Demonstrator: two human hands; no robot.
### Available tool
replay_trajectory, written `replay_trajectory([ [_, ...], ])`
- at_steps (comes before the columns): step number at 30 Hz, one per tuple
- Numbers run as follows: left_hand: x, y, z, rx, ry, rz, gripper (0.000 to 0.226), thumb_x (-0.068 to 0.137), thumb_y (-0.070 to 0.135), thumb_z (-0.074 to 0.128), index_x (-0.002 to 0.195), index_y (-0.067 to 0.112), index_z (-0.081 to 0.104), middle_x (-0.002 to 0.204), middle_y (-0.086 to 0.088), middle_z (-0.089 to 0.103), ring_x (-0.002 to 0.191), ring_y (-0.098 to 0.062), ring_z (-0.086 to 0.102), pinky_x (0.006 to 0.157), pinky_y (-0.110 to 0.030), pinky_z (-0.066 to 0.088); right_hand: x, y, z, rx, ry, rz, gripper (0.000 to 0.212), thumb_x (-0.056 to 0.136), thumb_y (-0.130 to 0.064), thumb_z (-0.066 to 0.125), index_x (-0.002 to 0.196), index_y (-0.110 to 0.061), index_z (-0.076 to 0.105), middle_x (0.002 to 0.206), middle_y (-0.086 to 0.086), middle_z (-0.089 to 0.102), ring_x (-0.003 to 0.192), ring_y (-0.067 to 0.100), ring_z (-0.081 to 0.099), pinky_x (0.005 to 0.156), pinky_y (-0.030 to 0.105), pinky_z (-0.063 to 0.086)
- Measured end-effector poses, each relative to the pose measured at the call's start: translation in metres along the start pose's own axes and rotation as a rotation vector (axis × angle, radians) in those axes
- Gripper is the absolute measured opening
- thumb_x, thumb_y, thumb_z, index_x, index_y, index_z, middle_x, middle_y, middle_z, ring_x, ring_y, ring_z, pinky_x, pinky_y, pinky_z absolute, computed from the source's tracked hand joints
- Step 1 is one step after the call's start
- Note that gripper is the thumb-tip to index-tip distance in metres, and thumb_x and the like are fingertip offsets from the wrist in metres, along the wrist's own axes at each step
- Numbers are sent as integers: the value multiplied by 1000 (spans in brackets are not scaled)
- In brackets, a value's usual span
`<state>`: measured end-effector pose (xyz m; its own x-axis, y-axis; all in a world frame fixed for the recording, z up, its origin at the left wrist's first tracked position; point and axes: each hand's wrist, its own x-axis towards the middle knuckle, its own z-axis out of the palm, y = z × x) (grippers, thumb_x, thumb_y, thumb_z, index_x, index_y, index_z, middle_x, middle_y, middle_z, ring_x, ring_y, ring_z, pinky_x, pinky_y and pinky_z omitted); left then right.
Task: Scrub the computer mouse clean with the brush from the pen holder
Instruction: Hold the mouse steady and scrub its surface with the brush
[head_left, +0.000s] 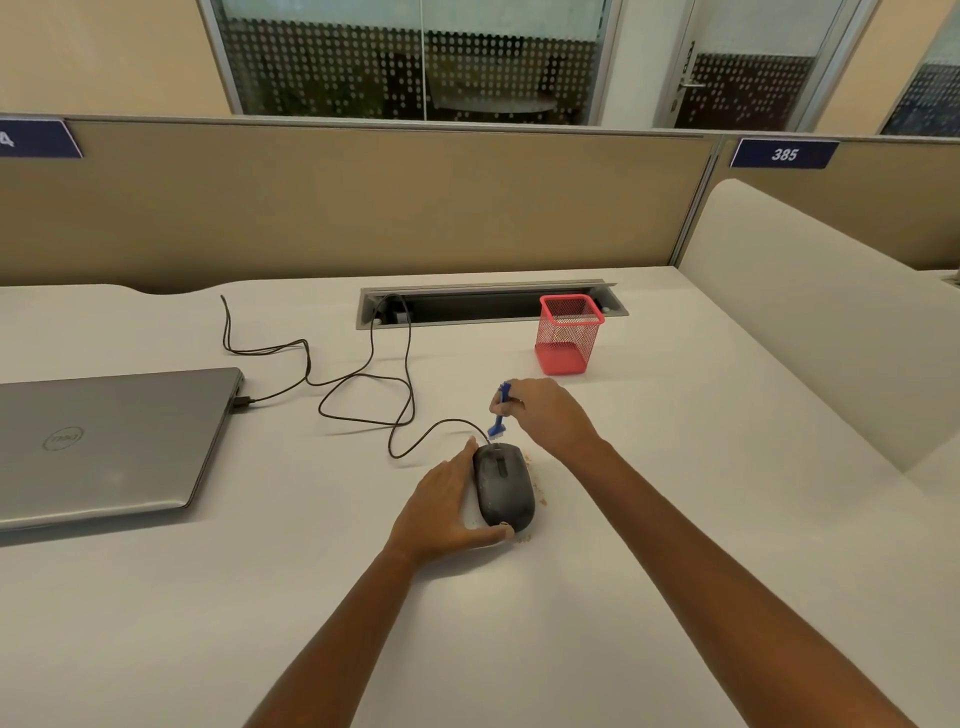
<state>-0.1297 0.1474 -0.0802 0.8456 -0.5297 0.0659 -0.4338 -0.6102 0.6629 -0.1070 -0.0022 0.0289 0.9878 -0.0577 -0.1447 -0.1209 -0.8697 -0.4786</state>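
Wired mouse braced on a white desk beneath a small blue brush.

Black with a pale dusting on its shell, the mouse lies mid-desk, nose toward 12 o'clock, and tan crumbs are scattered from its 3 to its 6 o'clock. The left hand holds it, fingers together along its 9 o'clock flank and thumb hooked round its rear. The right hand, at the mouse's 1 o'clock, pinches the brush handle in curled fingers; the bristles point down at the mouse's nose, and contact cannot be judged. A black cable loops off toward 10 o'clock, where a plug sits in a closed grey laptop marked "DELL". A red mesh pen holder stands at 1 o'clock. At 2 o'clock a blue plate reads "385".
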Motion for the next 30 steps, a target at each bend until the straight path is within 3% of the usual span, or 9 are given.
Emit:
replay_trajectory([
  [7,1,-1,1,2,-12,-17,112,56,72,59,144,24,10,148,6,31,129,-13,33,99,-19,23,-10,14,0,-2,-30,15,27,93,-15,48,114,-2,60,119,20,63,106,35,60,98,34,43],
  [12,1,-2,2,13,-11,-15,114,54,75,54,145,23,9,148,5,30,129,-13,32,100,-20,22,-32,25,-9,78,-46,-39,24,92,-13,50,105,-1,66,111,19,67,101,31,61,80,25,37],
  [19,0,-2,1,-3,-3,-2,114,54,76,55,145,24,9,148,7,30,130,-11,31,101,-19,22,-15,23,-9,126,137,18,28,94,-18,47,112,-3,62,115,19,65,103,34,60,95,32,43],
  [25,1,-3,2,5,6,2,113,54,76,54,144,23,11,148,7,31,130,-11,32,101,-20,23,-25,30,3,151,64,6,26,94,-13,45,108,-2,64,113,20,66,102,33,60,84,25,39],
  [30,1,-5,3,6,-5,2,115,54,77,53,145,22,9,149,6,30,131,-13,32,102,-22,24,-44,42,-7,141,26,-29,26,94,-13,46,107,-1,65,110,20,67,100,33,61,85,32,44],
])
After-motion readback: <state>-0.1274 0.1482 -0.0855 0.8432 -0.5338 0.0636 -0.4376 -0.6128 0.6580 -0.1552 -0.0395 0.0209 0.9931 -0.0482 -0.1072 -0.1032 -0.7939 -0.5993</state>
